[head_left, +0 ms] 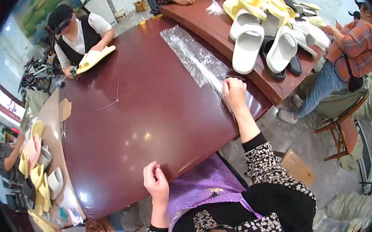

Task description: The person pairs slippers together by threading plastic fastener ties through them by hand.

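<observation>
My right hand [234, 92] is stretched out over the dark red table [142, 120] and pinches the near end of a long clear plastic bag [194, 58] that lies flat on the tabletop. My left hand [155, 182] rests at the table's near edge with its fingers curled; whether it holds anything small I cannot tell. A thin pale string [112, 98] lies loose on the table's middle.
A heap of white, yellow and black slippers [267, 29] covers the adjoining table at right. A person [77, 35] across the table holds a yellow slipper [94, 58]. Another seated person [345, 62] is at right. More slippers [38, 168] pile at left. A wooden chair [344, 128] stands right.
</observation>
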{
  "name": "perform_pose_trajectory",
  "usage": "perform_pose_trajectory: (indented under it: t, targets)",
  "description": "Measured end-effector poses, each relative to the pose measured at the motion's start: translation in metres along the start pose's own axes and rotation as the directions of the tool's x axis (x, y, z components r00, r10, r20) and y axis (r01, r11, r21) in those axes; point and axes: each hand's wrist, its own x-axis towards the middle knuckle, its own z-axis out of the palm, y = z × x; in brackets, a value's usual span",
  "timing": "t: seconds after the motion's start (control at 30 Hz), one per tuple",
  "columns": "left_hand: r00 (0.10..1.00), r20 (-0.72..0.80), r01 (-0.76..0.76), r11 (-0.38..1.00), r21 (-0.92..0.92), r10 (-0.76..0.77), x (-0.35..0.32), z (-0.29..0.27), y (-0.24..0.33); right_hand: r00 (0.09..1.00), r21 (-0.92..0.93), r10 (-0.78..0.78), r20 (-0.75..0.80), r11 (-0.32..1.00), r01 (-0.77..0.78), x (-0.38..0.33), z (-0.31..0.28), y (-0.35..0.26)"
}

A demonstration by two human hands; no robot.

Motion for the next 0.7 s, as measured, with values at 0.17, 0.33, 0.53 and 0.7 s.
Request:
perform_pose_trajectory:
  t: [0.17,0.33,0.53,0.7]
  targets:
    - [0.933,0.091,-0.340,0.937,-0.085,0.347,0.055,0.046,0.034,0.999,0.007,-0.024,-0.044,1.000,0.024,0.003,0.000,-0.005]
    - [0.851,0.123,-0.488,0.856,-0.169,0.510,0.098,0.098,0.031,0.997,0.061,-0.050,-0.053,0.997,0.053,0.007,-0.003,-0.010]
    - [0.843,0.120,-0.522,0.852,-0.047,0.524,0.109,0.113,-0.004,0.970,0.194,-0.137,-0.199,0.965,0.176,0.012,-0.017,-0.011]
    - [0.860,0.093,-0.496,0.865,-0.077,0.501,0.106,0.112,-0.001,0.917,0.344,-0.211,-0.338,0.880,0.329,0.002,-0.033,-0.031]
